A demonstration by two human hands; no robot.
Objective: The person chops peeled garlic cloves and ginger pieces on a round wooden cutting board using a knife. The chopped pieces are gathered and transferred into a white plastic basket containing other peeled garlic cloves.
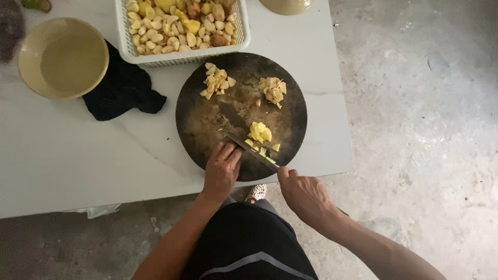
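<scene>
A round dark cutting board (pixel 199 122) lies on the white table (pixel 62 155). My right hand (pixel 303 194) grips the handle of a knife (pixel 251 150) whose blade rests on the board's near part. My left hand (pixel 222 168) presses down flat on the blade's back, fingers together. Yellow chopped pieces (pixel 259 132) lie just beyond the blade. Two more small heaps of pale slices (pixel 217 80) and chopped bits (pixel 273 91) sit at the board's far side.
A white plastic basket (pixel 181 56) of peeled garlic cloves and ginger chunks stands behind the board. A cream bowl (pixel 63 58) and a black cloth (pixel 122 88) lie to the left. Another bowl (pixel 286 5) sits at the far edge. Concrete floor (pixel 415 129) lies to the right.
</scene>
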